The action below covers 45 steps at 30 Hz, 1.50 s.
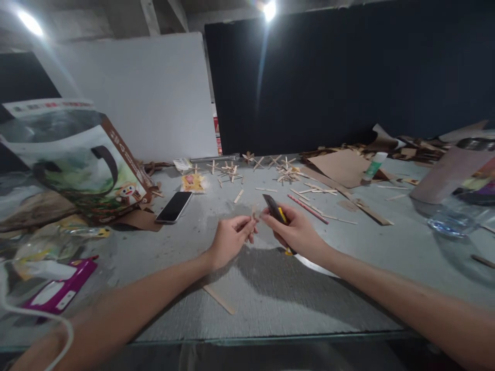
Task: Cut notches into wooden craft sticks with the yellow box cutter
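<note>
My right hand (299, 234) is wrapped around a black and yellow utility knife (275, 208), its front end pointing up and to the left. Close beside it, my left hand (230, 239) is closed in a pinch on a small wooden stick piece (254, 210), blurred and partly hidden by the fingers. The two hands nearly meet above the grey table (294, 304). A flat wooden stick (219, 300) lies below my left wrist. Farther back are several crossed sticks (230, 172) and a pile of loose ones (288, 174).
A phone (174, 207) and a yellow packet (193, 183) lie left of centre. A large printed bag (85, 170) stands behind a purple object (64, 288). A red pencil (308, 208), cardboard (340, 167), a glue stick (375, 166) and a clear container (450, 222) are on the right.
</note>
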Available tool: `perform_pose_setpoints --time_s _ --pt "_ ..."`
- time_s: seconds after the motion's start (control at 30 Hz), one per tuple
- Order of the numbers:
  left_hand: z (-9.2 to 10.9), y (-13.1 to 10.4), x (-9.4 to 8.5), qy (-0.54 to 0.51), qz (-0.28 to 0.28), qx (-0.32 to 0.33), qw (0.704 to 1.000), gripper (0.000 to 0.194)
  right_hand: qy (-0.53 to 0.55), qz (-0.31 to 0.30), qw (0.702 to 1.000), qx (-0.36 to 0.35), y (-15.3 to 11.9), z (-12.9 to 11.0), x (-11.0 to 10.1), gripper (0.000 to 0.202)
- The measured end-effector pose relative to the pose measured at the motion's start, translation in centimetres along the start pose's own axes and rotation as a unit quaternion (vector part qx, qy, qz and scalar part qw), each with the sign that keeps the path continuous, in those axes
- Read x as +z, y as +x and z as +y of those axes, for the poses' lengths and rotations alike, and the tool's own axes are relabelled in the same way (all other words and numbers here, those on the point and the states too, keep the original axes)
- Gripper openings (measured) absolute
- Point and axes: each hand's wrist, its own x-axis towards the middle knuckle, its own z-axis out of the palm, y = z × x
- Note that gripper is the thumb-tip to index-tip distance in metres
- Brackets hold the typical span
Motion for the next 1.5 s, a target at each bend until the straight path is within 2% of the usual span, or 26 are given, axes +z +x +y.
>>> perform_pose_setpoints --time_s 0.1,0.23,0.5,0.67,0.93,1.17,1.5 --pt "0.2 -0.2 0.0 0.003 -0.016 0.003 1.0 0.048 -0.129 0.067 0.984 -0.103 0.1 0.4 0.0 0.021" --pt "0.2 -0.3 0.1 0.003 -0.027 0.02 0.999 0.044 -0.206 0.084 0.955 -0.197 0.2 0.9 0.2 0.012" --pt "-0.3 -0.2 0.0 0.005 -0.037 0.035 0.999 0.042 -0.251 0.08 0.928 -0.262 0.5 1.9 0.2 0.017" --pt "-0.3 -0.3 -0.1 0.028 -0.052 0.034 0.998 0.038 -0.258 0.065 0.929 -0.256 0.7 2.0 0.2 0.015" --pt "0.1 -0.6 -0.4 0.096 -0.062 0.085 0.99 0.035 -0.301 0.023 0.925 -0.231 0.9 2.1 0.0 0.015" --pt "-0.2 -0.4 -0.1 0.072 -0.064 0.075 0.993 0.038 -0.349 -0.01 0.914 -0.205 0.8 2.3 -0.1 0.017" --pt "0.4 -0.5 0.3 0.006 -0.057 0.029 0.998 0.049 -0.346 0.003 0.918 -0.191 0.8 2.4 0.1 0.015"
